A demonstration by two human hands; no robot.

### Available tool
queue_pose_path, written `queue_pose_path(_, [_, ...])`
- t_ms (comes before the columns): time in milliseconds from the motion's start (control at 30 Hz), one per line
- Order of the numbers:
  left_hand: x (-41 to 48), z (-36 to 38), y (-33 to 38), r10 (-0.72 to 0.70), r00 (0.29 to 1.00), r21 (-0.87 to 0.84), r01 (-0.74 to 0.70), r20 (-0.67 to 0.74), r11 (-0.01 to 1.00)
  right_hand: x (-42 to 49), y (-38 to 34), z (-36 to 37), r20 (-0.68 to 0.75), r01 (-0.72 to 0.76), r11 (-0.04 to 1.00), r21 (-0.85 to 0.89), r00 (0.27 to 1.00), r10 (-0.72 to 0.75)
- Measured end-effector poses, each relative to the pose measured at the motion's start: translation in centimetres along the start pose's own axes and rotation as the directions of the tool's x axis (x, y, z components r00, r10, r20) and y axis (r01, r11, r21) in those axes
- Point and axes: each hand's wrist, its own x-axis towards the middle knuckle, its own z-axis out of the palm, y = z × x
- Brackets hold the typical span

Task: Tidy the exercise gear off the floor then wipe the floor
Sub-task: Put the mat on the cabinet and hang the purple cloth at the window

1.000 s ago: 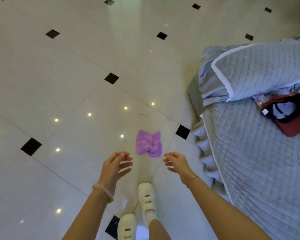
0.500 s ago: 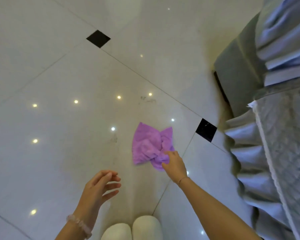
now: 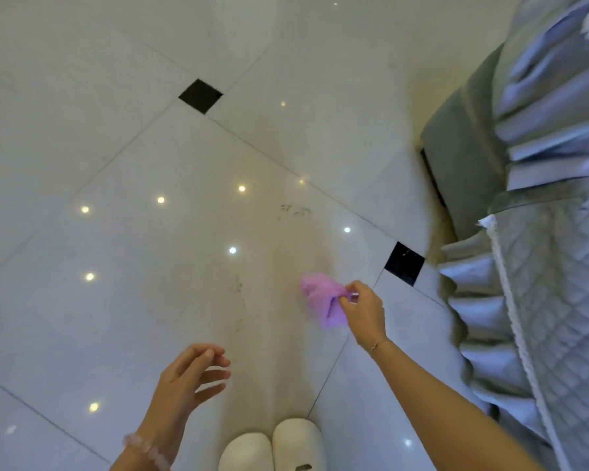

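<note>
The right hand [image 3: 363,311] is reaching out ahead and pinching a purple cloth [image 3: 322,299] between thumb and fingertips. The cloth is bunched up and hangs from the grip on the hand's left side, low over the floor [image 3: 133,232]. I cannot tell whether its lower edge touches the tiles. It sits just in front of the person's shoes [image 3: 272,447], a little to their right, and close to a black diamond inset [image 3: 404,263] in the pale glossy tiling.

The left hand [image 3: 187,379] holds nothing. Its fingers are loosely spread and slightly bent, the palm turned toward the right, and it is well apart from the cloth. A pink bead bracelet [image 3: 147,450] circles that wrist, and a thin chain [image 3: 378,345] is on the right wrist.

The two white shoes stand side by side at the near edge. Faint grey scuffs [image 3: 295,210] mark the tile beyond the cloth, with more smudges [image 3: 237,283] to its left. Ceiling lights reflect as bright dots across the floor. A second black inset [image 3: 200,96] lies farther off. To the right stands a bed [image 3: 541,266] with a quilted blue-grey cover and a ruffled skirt hanging down to the floor.
</note>
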Motion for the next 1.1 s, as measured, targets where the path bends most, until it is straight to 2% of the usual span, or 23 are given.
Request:
queue_pose_path(133, [-8.7,2.2,7.7,0.030,0.997,0.014,-0.031,0.070,0.999,-5.5,-7.3,-9.6,-0.004,0.010,0.981,0.194,1.000,-0.009])
queue_pose_path(267, [-18.4,4.6,15.8,0.107,0.984,0.018,-0.111,0.140,0.994,-12.0,-14.3,-19.5,-0.033,0.079,0.964,0.254,0.997,-0.073])
queue_pose_path(367, [-24.8,6.5,21.2,0.185,0.964,0.014,-0.191,0.189,0.981,-16.6,-18.7,-26.3,-0.109,0.132,0.936,0.326,0.989,-0.101])
queue_pose_path(533, [-32.6,9.4,27.4,0.272,0.932,-0.018,-0.276,0.239,0.961,-22.8,-22.9,-34.4,-0.196,0.215,0.876,0.431,0.970,-0.142])
queue_pose_path(733, [-39.0,12.0,30.6,0.347,0.889,-0.050,-0.348,0.298,0.936,-28.0,-25.0,-40.4,-0.249,0.255,0.845,0.470,0.957,-0.150])
queue_pose_path(867, [-41.7,13.7,31.6,0.361,0.846,-0.060,-0.368,0.392,0.928,-31.5,-25.8,-43.3,-0.291,0.270,0.845,0.462,0.946,-0.143])
queue_pose_path(1100, [-45.2,14.7,33.0,0.336,0.710,-0.016,-0.417,0.620,0.909,-37.9,-26.0,-45.0,-0.463,0.271,0.827,0.493,0.886,-0.014])
